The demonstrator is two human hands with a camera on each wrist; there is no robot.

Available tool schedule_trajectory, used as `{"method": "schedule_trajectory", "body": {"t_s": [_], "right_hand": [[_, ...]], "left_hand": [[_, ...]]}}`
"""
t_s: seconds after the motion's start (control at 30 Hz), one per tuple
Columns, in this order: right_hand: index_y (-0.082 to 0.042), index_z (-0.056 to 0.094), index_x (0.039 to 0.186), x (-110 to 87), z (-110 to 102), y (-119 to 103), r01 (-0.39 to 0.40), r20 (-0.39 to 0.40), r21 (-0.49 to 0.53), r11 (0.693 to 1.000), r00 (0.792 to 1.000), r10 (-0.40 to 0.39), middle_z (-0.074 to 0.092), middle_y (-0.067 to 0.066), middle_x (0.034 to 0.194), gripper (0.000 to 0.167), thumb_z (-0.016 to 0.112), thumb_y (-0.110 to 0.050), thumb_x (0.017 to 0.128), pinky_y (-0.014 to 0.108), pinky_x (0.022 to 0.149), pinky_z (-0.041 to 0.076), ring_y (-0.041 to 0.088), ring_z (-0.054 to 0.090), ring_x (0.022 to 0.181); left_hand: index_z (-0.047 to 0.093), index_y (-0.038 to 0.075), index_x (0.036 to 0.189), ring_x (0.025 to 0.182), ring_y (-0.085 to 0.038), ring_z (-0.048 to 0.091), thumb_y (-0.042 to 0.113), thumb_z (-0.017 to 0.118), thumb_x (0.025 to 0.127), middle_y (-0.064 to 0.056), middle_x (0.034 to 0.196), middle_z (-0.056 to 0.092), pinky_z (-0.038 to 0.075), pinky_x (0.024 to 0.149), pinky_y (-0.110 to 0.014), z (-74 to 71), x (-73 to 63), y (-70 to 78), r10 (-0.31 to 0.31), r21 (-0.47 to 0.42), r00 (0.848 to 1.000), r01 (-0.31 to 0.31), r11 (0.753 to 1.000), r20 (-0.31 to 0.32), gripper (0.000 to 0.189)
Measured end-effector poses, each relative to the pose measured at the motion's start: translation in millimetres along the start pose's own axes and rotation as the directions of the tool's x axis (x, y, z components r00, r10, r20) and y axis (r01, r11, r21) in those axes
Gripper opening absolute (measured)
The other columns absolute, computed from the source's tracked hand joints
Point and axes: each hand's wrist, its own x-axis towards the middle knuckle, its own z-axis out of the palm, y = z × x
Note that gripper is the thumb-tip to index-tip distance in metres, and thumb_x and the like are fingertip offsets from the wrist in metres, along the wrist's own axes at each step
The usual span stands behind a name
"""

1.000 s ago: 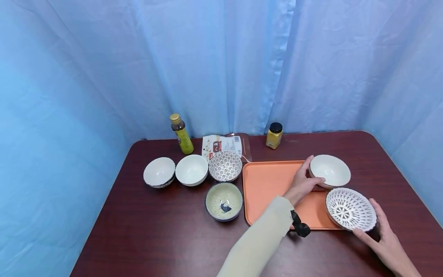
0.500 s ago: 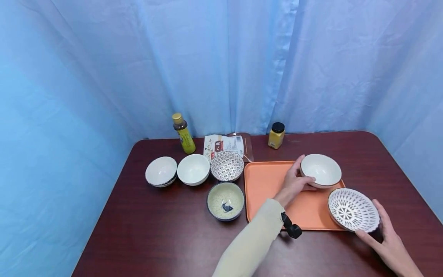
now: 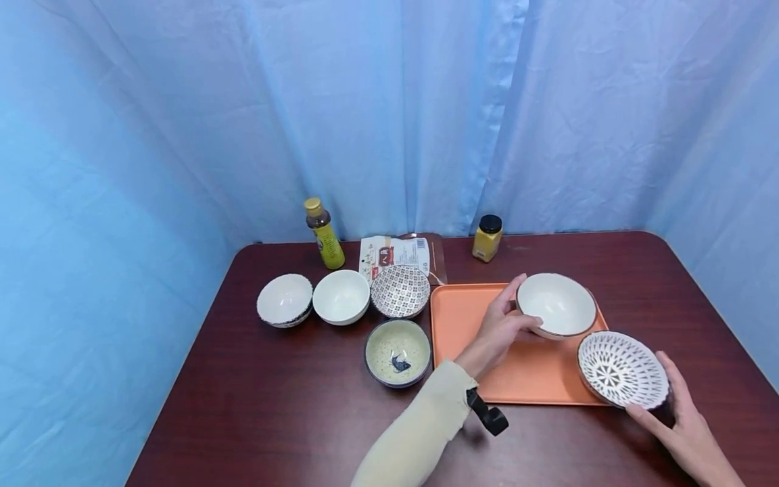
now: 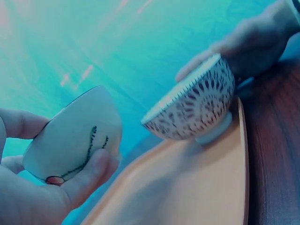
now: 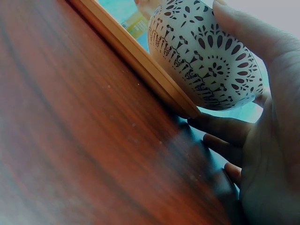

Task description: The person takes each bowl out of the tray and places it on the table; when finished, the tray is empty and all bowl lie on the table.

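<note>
Shifted leftward from where it was a second ago, a dark-rimmed white bowl (image 3: 556,306) is held by the left hand (image 3: 499,326) over the far right part of an orange tray (image 3: 529,372). Fingers grip the rim, and the thumb presses on the outer wall, beside a dark beaded line seen in the left wrist view. Nearby, the right hand (image 3: 680,416) grasps a black-and-white patterned bowl (image 3: 622,370) at the tray's near right corner, its place little changed; whether the foot touches the tray is hard to tell. Just left of the tray stands a fish-motif bowl (image 3: 398,354), with a lattice-patterned bowl (image 3: 400,292) behind it. Careful carrying would seem to call for keeping the two held rims apart, since they are near enough to knock, and for levelling each bowl before its foot takes weight. On the right, fingertips lie close to the tray's corner and could be pinched under the bowl; a grip higher on the wall looks safer. Glaze may prove slick, so steady thumb pressure should serve better than speed.
</note>
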Motion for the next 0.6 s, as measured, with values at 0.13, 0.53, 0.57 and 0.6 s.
{"method": "schedule_trajectory", "body": {"t_s": [0.13,0.53,0.57,0.6], "right_hand": [[-0.029,-0.014,0.161,-2.2,0,2,0.043,-0.018,-0.001,0.999,0.999,-0.043,-0.018,0.007,0.168,0.096,0.06,-0.027,0.099,-0.003,0.1,-0.006,0.008,-0.013,0.153],[-0.031,-0.015,0.16,-1.8,0,2,0.018,-0.002,0.005,1.0,1.0,-0.018,-0.019,0.006,0.168,0.096,0.059,-0.03,0.099,0.017,0.117,-0.012,0.011,-0.014,0.153],[-0.031,-0.015,0.16,-1.7,-1,2,0.017,0.0,0.006,1.0,1.0,-0.017,-0.019,0.006,0.168,0.096,0.059,-0.03,0.099,0.016,0.116,-0.012,0.011,-0.013,0.153],[-0.031,-0.016,0.16,-1.5,-1,2,0.014,0.003,0.006,1.0,1.0,-0.014,-0.019,0.005,0.168,0.095,0.058,-0.031,0.1,0.013,0.115,-0.011,0.013,-0.013,0.154]], "left_hand": [[0.053,0.043,0.14,0.11,-0.023,0.064,-0.009,0.067,0.084,-0.007,0.134,0.057,0.061,0.087,-0.051,-6.4,-15.6,11.9,-0.009,0.013,0.999,0.009,1.0,0.035,0.078],[0.047,0.035,0.149,0.107,-0.025,0.064,-0.007,0.064,0.086,-0.012,0.139,0.049,0.063,0.082,-0.042,-37.1,-59.4,36.5,-0.018,0.049,0.985,0.009,0.999,0.172,0.078],[0.046,0.034,0.15,0.107,-0.026,0.064,-0.007,0.063,0.086,-0.013,0.14,0.048,0.063,0.082,-0.041,-40.6,-62.8,38.3,-0.015,0.05,0.983,0.006,0.999,0.182,0.078],[0.045,0.032,0.151,0.107,-0.027,0.064,-0.007,0.063,0.086,-0.015,0.141,0.048,0.064,0.081,-0.04,-44.2,-65.9,40.0,-0.012,0.049,0.982,0.002,0.999,0.189,0.078]]}}
